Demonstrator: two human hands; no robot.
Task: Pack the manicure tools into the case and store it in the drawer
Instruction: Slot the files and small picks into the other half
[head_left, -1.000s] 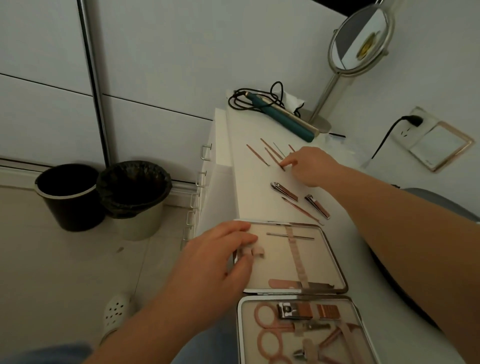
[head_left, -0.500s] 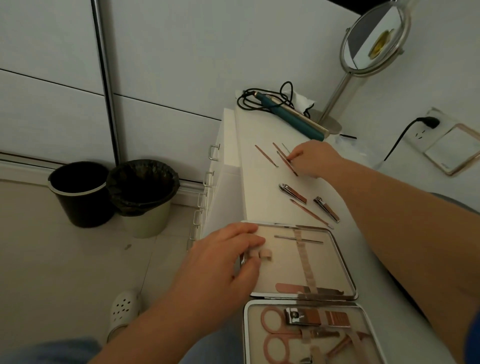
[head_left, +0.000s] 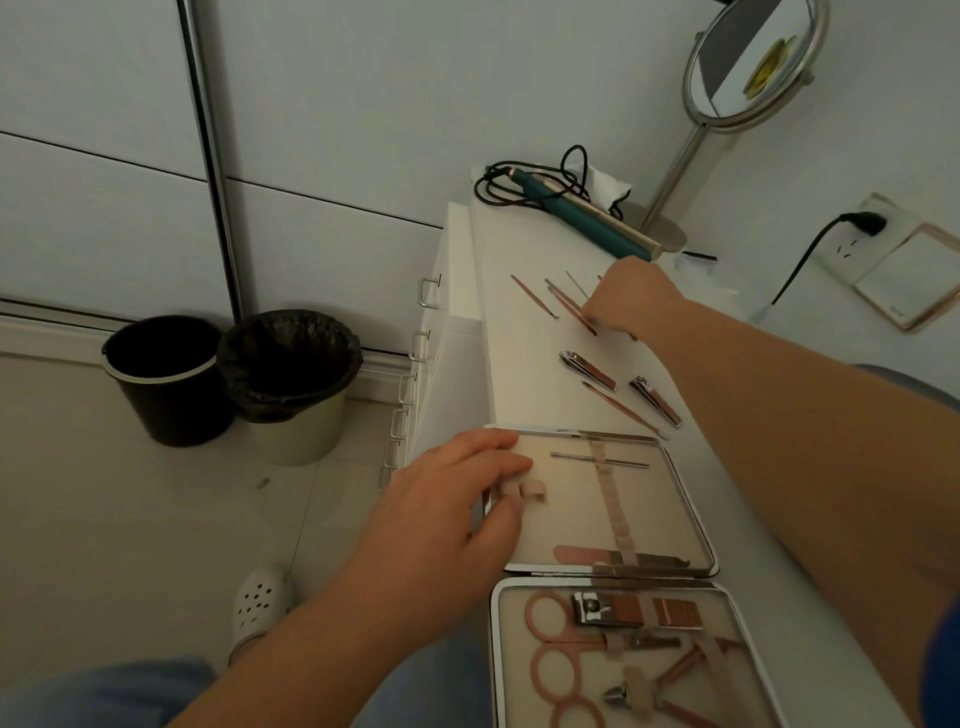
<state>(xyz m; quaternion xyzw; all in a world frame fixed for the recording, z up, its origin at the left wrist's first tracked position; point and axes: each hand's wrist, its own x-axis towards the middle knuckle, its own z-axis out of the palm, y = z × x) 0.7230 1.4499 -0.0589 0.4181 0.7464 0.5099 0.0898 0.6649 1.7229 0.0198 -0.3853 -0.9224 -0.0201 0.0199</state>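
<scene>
Right hand (head_left: 631, 301) pinches a thin rose-gold tool (head_left: 570, 306) on the worktop (head_left: 511, 374) beyond the open manicure case (head_left: 691, 525); left hand (head_left: 447, 512), fingers loosely extended, rests on the case's left edge.

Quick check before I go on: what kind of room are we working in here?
Most likely a bedroom or dressing corner at home. A round vanity mirror on a stand and a corded hair styling iron sit on a white chest of drawers, with two waste bins on the tiled floor beside it.
</scene>
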